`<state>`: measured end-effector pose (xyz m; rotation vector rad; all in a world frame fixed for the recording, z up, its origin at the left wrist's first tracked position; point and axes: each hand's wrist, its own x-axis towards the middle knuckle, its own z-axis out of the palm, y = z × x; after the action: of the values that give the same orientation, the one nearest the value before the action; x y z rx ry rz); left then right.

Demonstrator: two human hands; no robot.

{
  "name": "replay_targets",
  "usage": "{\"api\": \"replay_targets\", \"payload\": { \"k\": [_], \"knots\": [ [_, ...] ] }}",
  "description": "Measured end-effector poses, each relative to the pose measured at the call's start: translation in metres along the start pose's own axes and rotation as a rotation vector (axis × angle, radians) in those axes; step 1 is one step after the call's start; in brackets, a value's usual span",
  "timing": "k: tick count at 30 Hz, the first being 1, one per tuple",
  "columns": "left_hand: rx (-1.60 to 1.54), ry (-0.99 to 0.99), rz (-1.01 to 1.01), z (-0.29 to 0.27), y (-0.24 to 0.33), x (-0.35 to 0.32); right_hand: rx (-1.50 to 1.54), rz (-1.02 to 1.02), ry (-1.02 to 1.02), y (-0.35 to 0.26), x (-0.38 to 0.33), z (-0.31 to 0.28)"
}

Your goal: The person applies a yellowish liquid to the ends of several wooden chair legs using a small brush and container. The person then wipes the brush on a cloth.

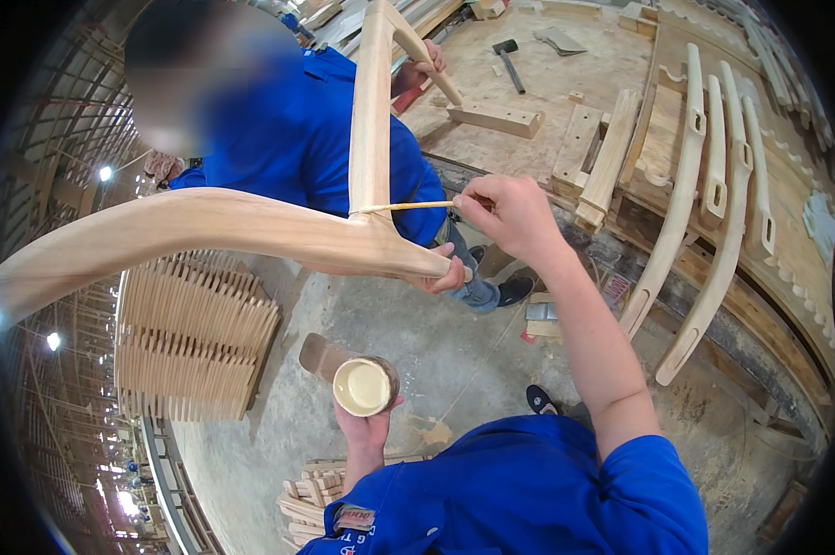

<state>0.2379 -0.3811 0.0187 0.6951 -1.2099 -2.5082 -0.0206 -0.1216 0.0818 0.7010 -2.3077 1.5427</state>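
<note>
A thin wooden stick point(417, 206) is pinched in my right hand point(512, 215), and its far tip touches the joint where an upright bar meets a curved pale wooden chair frame point(223, 218). Low in front of me, my left hand point(366, 433) is wrapped round a small round pot point(364, 387) of cream-coloured paste that looks like glue. Across from me a co-worker in blue point(283, 129) steadies the frame. One of the co-worker's hands point(452, 270) grips the frame's lower end and the other point(421, 69) is up by the top rail.
A workbench point(565, 79) at the far right carries a mallet point(508, 65), wooden blocks point(496, 118) and several curved slotted wooden parts point(686, 194). Many wooden slats point(191, 338) are stacked on the floor at left. More wood pieces point(308, 499) lie beside my left arm.
</note>
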Motion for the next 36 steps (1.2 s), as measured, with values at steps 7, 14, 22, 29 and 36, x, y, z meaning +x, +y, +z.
{"api": "replay_targets", "payload": {
  "k": [7, 14, 22, 29, 36],
  "knots": [
    [-0.038, -0.005, -0.013, -0.003, 0.004, 0.001, 0.416, 0.181, -0.005, 0.032, -0.010, 0.053],
    [-0.052, 0.050, 0.006, -0.005, 0.007, -0.002, 0.807, 0.167, -0.020, 0.061, -0.017, 0.108],
    [-0.044, 0.044, 0.003, -0.010, 0.011, -0.007, 0.909, 0.180, -0.027, 0.074, -0.018, 0.140],
    [0.000, 0.061, 0.008, -0.013, 0.009, -0.010, 0.888, 0.190, -0.030, 0.065, -0.017, 0.141],
    [0.073, 0.077, -0.007, -0.011, 0.007, -0.004, 0.890, 0.193, -0.021, 0.062, -0.011, 0.143]
  ]
}}
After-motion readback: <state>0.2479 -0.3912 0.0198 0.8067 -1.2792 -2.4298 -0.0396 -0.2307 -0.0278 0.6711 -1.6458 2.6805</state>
